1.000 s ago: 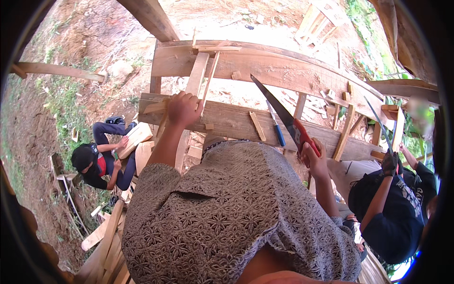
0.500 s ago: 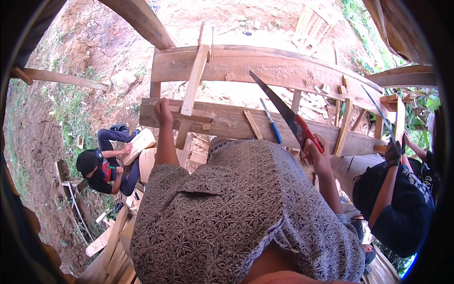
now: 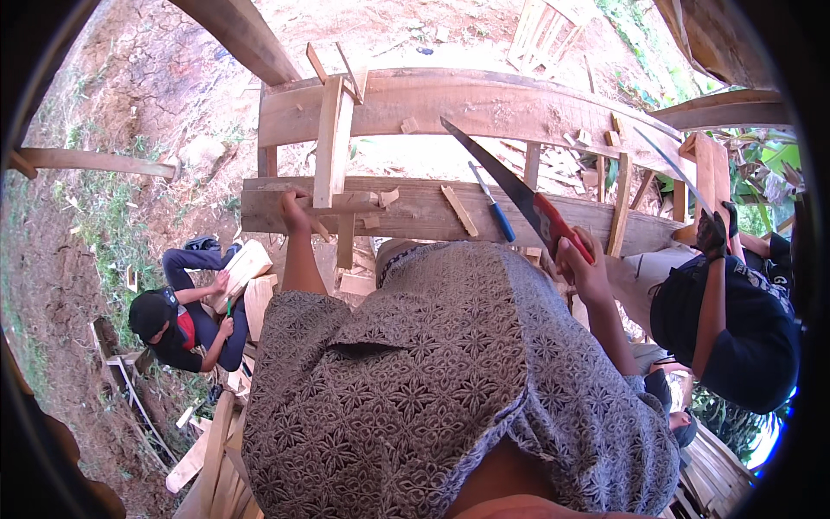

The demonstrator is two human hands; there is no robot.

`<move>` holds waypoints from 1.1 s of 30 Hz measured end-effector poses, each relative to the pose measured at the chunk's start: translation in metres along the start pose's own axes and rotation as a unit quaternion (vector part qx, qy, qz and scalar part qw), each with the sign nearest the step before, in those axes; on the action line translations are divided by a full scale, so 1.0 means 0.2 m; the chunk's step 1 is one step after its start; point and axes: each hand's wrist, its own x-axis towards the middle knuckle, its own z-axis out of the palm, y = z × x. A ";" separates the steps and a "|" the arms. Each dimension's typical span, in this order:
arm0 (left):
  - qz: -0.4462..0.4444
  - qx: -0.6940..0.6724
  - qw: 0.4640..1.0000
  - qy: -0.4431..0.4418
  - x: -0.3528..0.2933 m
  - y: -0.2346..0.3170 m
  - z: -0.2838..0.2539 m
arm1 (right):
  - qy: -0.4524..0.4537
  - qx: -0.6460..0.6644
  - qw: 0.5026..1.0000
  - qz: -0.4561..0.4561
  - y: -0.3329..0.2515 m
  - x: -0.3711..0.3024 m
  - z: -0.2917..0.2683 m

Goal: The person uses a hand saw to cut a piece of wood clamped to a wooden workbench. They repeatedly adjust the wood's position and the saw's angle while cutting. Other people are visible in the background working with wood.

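Observation:
My left hand (image 3: pixel 296 210) is closed around the near end of a jointed wooden frame (image 3: pixel 330 143). The frame's long pale piece reaches away across the bench, and thin slats stand up at its far end. In my right hand (image 3: pixel 581 259) is a handsaw (image 3: pixel 506 177), gripped by its red handle, its dark blade pointing up and to the left over the bench. Between the hands, a blue-handled chisel (image 3: pixel 493 206) and a small wooden strip (image 3: pixel 459 210) lie on the near plank (image 3: pixel 406 212).
Beyond runs a thicker beam (image 3: pixel 475 104) with wood offcuts on it. At the left a seated person (image 3: pixel 186 311) holds a wood block (image 3: pixel 244 270). Close on my right another person (image 3: pixel 726 329) holds a saw (image 3: pixel 683 177). Boards (image 3: pixel 212 454) are piled at the lower left.
The wooden frame in my left hand has turned, showing a broader face and its slats spread apart. The whole view has shifted a little. The handsaw stays in my right hand at nearly the same angle.

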 end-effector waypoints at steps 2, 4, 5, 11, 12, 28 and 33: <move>0.010 0.017 1.000 -0.013 0.01 0.00 -0.01 | -0.002 -0.007 1.000 0.000 -0.01 0.00 0.03; 0.003 0.009 1.000 0.002 0.04 -0.06 -0.07 | -0.022 -0.018 1.000 0.008 -0.04 0.00 0.08; -0.001 0.000 1.000 0.007 0.06 -0.08 -0.09 | -0.020 -0.012 1.000 -0.004 -0.05 0.00 0.11; -0.059 -0.026 0.991 -0.120 0.27 -0.09 -0.32 | -0.035 -0.011 0.999 -0.017 -0.11 0.02 0.30; -0.053 -0.019 0.986 -0.154 0.28 -0.04 -0.35 | -0.034 -0.011 0.999 -0.014 -0.13 0.02 0.34; 0.050 0.375 0.924 -0.053 0.06 0.69 0.10 | -0.186 -0.197 0.946 -0.179 -0.42 0.74 1.27; -0.048 0.484 0.867 -0.104 0.18 0.56 0.27 | -0.235 -0.199 0.924 -0.228 -0.35 0.97 1.40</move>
